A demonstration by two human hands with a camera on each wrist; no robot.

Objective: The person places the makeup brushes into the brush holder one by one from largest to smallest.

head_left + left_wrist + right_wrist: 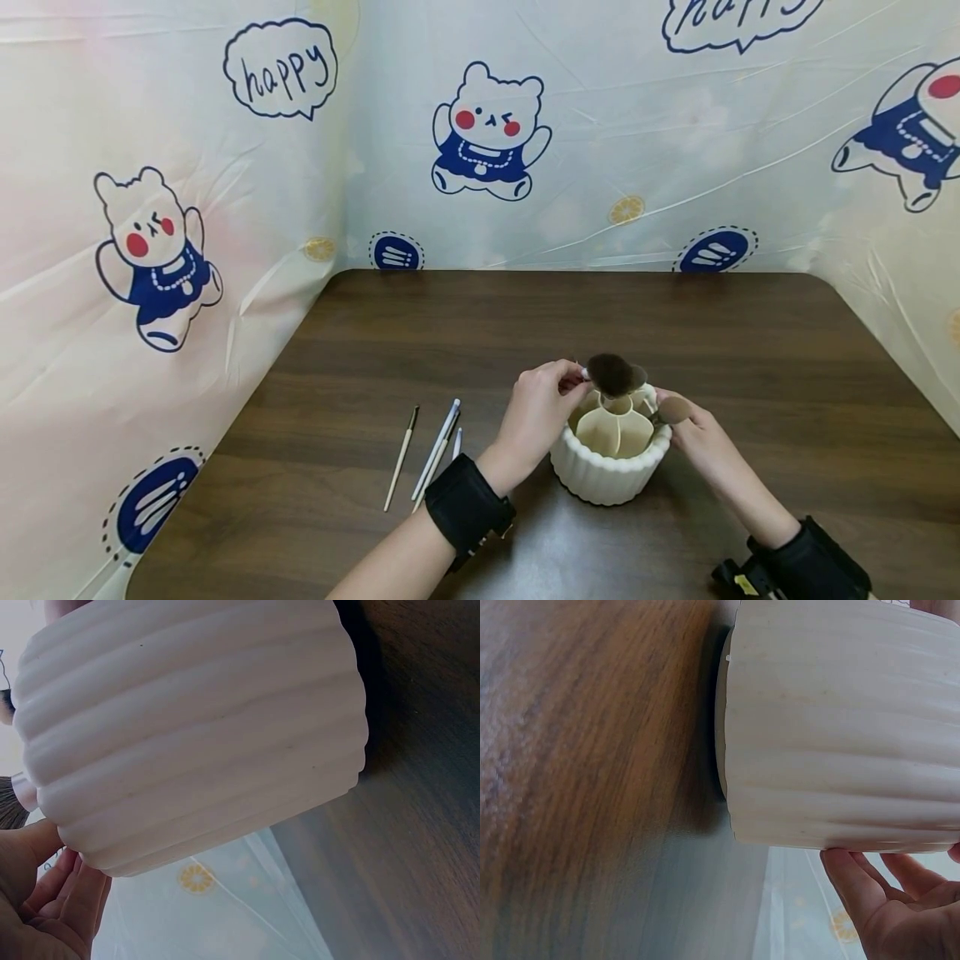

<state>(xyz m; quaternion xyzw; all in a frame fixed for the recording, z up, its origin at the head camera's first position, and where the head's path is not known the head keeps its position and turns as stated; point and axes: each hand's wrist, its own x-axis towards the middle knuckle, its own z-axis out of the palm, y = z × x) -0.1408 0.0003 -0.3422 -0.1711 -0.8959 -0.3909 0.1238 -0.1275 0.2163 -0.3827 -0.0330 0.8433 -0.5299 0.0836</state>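
A cream, ribbed brush holder (pixel 611 471) with inner compartments stands upright on the table between my hands. My left hand (pixel 536 417) grips its rim at the back left, thumb and curled fingers (pixel 79 900) at the edge in the left wrist view. My right hand (pixel 693 429) holds the opposite side, fingertips (pixel 847 877) against the outer wall in the right wrist view. A fluffy dark makeup brush (pixel 611 375) leans out close to my left fingertips, its handle hidden. A brown-tipped makeup brush (pixel 675 409) leans over the rim near my right hand.
Several thin brushes lie on the brown wooden table (pixel 300 467) left of the holder, among them one with a dark tip (pixel 401 458) and a pale-handled one (pixel 436 450). A printed curtain (pixel 600 75) surrounds the table's back and sides.
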